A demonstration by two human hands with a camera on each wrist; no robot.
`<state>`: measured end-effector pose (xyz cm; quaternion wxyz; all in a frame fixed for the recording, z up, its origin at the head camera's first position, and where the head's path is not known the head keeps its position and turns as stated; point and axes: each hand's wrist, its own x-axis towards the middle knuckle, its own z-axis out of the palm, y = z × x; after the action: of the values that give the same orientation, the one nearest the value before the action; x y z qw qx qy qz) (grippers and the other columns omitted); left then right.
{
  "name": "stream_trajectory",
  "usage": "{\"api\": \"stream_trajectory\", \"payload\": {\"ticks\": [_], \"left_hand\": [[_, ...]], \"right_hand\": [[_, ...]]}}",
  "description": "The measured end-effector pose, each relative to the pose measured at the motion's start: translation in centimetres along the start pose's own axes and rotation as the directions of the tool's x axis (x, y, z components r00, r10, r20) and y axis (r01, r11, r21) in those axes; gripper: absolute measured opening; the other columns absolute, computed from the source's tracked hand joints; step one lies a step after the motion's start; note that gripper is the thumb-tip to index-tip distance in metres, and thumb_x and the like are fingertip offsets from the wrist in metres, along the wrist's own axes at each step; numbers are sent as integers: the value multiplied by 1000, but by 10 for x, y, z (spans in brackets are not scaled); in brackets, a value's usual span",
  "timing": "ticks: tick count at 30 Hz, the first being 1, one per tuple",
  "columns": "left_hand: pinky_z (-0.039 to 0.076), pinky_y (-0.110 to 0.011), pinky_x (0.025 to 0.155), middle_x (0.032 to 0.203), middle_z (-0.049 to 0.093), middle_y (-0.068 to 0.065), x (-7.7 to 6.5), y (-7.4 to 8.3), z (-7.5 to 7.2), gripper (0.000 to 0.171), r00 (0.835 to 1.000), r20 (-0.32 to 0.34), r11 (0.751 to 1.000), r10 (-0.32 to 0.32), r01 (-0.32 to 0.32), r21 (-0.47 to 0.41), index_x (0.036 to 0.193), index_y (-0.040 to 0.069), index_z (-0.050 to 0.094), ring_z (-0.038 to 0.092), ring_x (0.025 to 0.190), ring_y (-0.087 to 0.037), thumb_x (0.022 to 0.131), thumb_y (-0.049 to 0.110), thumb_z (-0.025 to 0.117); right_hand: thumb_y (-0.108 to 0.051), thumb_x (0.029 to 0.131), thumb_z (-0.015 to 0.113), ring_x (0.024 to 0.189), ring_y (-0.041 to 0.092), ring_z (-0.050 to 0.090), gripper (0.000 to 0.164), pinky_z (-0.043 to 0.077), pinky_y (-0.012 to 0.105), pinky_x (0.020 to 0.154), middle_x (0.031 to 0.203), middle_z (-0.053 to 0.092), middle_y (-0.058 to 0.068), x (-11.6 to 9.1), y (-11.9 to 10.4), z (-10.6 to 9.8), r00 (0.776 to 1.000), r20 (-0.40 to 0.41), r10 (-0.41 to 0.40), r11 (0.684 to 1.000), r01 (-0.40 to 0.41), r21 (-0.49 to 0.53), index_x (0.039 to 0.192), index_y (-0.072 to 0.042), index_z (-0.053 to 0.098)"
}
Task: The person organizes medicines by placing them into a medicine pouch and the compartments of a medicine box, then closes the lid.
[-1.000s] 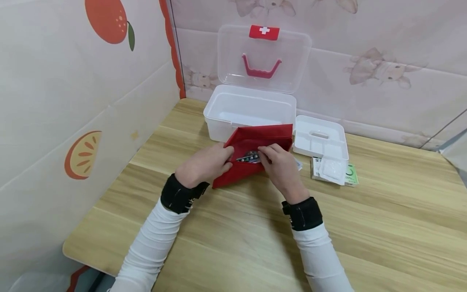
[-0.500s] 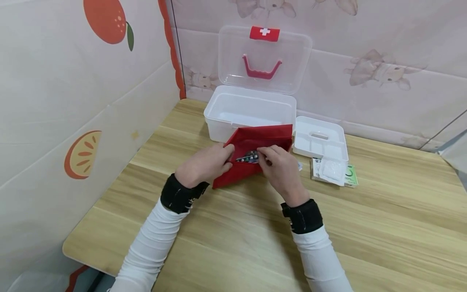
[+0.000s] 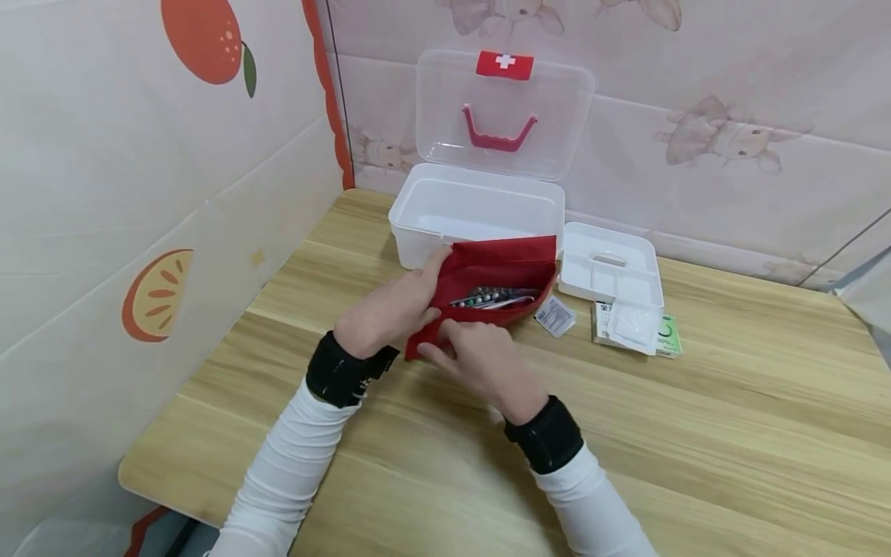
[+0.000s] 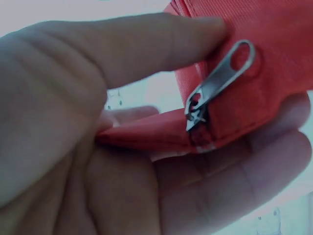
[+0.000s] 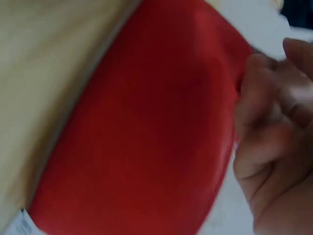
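One red pouch (image 3: 490,276), gaping, in front of one box (image 3: 418,240); one tray (image 3: 576,267) to the right. My left hand (image 3: 390,309) grips its end, one zipper pull (image 4: 222,78) showing; my right hand (image 3: 487,363) at its front, hold unclear.

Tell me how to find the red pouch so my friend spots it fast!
At the back of the wooden table stands a white box with its clear lid up. Just in front, gripped by the left hand, is the pouch. Unlike the white tray nearby, it's red cloth, gaping open.
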<state>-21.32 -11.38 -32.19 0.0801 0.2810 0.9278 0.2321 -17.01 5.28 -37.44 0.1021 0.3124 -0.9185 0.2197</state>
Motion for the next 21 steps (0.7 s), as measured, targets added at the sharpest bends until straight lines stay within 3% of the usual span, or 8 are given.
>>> {"api": "stream_trajectory", "payload": {"ticks": [7, 12, 15, 19, 21], "left_hand": [[57, -30, 66, 100, 68, -21, -3, 3, 0, 78, 994, -79, 997, 76, -76, 3, 148, 3, 11, 66, 67, -22, 91, -5, 63], [52, -26, 57, 97, 68, -18, -6, 9, -2, 75, 999, -53, 999, 1, -4, -53, 150, 4, 10, 61, 57, -18, 93, -4, 57], [54, -28, 61, 103, 68, -20, -8, 10, -4, 73, 1000, -22, 994, -14, 11, -112, 151, 4, 9, 63, 62, -21, 94, -3, 54], [58, -33, 77, 119, 63, -24, -8, 9, -7, 76, 999, 24, 982, 30, -25, -190, 153, 4, 8, 65, 81, -25, 91, -7, 52], [57, -33, 77, 123, 61, -23, -8, 8, -9, 79, 997, 56, 974, 53, -40, -223, 154, 6, 7, 64, 82, -26, 90, -7, 53]], "right_hand": [[-36, 91, 72, 57, 9, 53, 27, 49, 25, 56, 67, 57, -4, 3, -4, 13, 997, -18, 74, 995, -72, 67, 93, -11, 62], [-30, 91, 73, 62, 10, 56, 24, 54, 28, 61, 72, 60, -2, 6, -5, 16, 997, -25, 67, 992, -64, 112, 97, -11, 61], [-26, 93, 70, 61, 12, 56, 19, 53, 29, 59, 70, 57, -1, 6, -5, 19, 996, -35, 76, 990, -72, 122, 94, -10, 59], [-19, 97, 65, 63, 15, 59, 14, 52, 30, 58, 69, 55, 0, 7, -4, 22, 994, -60, 86, 991, -79, 110, 90, -9, 57], [-15, 97, 63, 64, 17, 60, 13, 53, 33, 59, 70, 56, 2, 7, -4, 23, 994, -69, 86, 992, -79, 99, 89, -8, 56]]}}
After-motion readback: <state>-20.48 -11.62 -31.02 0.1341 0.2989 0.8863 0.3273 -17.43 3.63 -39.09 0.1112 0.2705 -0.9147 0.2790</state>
